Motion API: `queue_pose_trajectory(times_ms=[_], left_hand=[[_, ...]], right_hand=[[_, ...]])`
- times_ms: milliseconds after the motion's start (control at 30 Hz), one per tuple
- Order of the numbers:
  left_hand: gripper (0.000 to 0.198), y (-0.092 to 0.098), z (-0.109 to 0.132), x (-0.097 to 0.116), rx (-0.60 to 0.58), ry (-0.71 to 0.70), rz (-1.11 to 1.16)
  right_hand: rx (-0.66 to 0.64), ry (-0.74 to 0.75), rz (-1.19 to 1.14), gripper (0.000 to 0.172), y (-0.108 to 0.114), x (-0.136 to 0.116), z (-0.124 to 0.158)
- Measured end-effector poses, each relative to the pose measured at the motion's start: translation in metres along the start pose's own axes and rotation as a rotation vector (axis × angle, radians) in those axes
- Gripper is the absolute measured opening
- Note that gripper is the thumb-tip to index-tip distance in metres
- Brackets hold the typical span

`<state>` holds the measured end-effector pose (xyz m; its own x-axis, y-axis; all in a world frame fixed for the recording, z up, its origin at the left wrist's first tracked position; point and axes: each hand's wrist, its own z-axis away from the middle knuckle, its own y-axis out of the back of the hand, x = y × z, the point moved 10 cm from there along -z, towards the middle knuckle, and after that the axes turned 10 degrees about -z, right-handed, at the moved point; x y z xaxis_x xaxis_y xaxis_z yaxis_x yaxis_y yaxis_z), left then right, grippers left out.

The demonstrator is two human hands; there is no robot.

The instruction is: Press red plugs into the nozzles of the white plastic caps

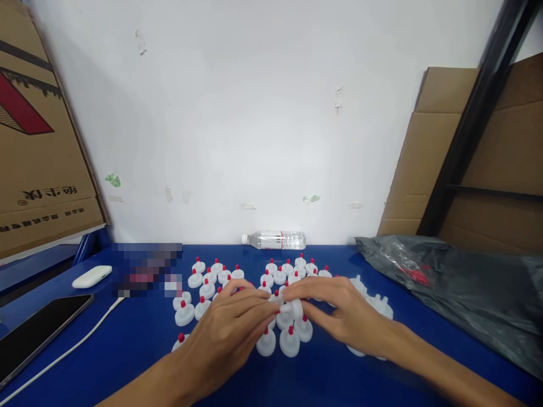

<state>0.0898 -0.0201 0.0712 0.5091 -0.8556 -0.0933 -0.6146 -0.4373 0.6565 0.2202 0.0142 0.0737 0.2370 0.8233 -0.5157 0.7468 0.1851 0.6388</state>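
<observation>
My right hand (pixel 339 305) pinches a white plastic nozzle cap (pixel 296 309) between thumb and fingers, turned on its side with its spout to the left. My left hand (pixel 237 322) meets it there, its fingertips closed on a small red tip (pixel 277 310) at the spout's end. Below and behind the hands stand many white caps with red tips (pixel 289 341), upright on the blue table. White caps without red tips (pixel 382 305) sit beside my right hand, partly hidden by it.
A clear water bottle (pixel 275 240) lies against the wall. On the left are a phone (pixel 42 328), a white cable (pixel 72 353), a white earbud case (pixel 92 276) and a cardboard box (pixel 42 141). At right, a dark plastic bag (pixel 462 294) carries a clear bag of red pieces (pixel 416 275).
</observation>
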Motion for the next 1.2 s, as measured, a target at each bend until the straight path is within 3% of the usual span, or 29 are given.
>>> queue_pose_trajectory(times_ms=[167,300,433,833,933,1067,1133,1200], left_hand=[[0.024,0.003,-0.002,-0.005,0.012,0.027,-0.089],[0.016,0.006,-0.004,-0.008,0.043,0.044,-0.164],[0.014,-0.003,-0.003,-0.010,-0.014,0.062,-0.184],[0.024,-0.004,0.000,-0.003,-0.050,0.092,-0.073],[0.026,-0.007,-0.001,-0.006,-0.065,0.135,-0.030],[0.023,-0.008,-0.007,-0.008,-0.078,0.116,-0.136],[0.016,-0.012,-0.008,-0.015,-0.124,0.143,-0.197],[0.025,-0.015,-0.004,-0.025,-0.175,0.194,-0.282]], right_hand=[[-0.024,-0.061,0.092,0.042,0.000,0.000,0.006],[-0.002,0.073,0.141,0.046,-0.007,-0.011,0.007],[0.002,0.204,0.245,0.046,-0.017,-0.022,0.009],[0.030,0.319,0.251,0.057,-0.018,-0.042,0.010],[-0.014,0.300,0.275,0.058,-0.021,-0.041,0.009],[-0.067,0.206,0.350,0.052,-0.023,-0.029,0.005],[-0.052,0.163,0.367,0.046,-0.018,-0.022,0.003],[-0.021,0.110,0.384,0.039,-0.009,-0.013,0.002]])
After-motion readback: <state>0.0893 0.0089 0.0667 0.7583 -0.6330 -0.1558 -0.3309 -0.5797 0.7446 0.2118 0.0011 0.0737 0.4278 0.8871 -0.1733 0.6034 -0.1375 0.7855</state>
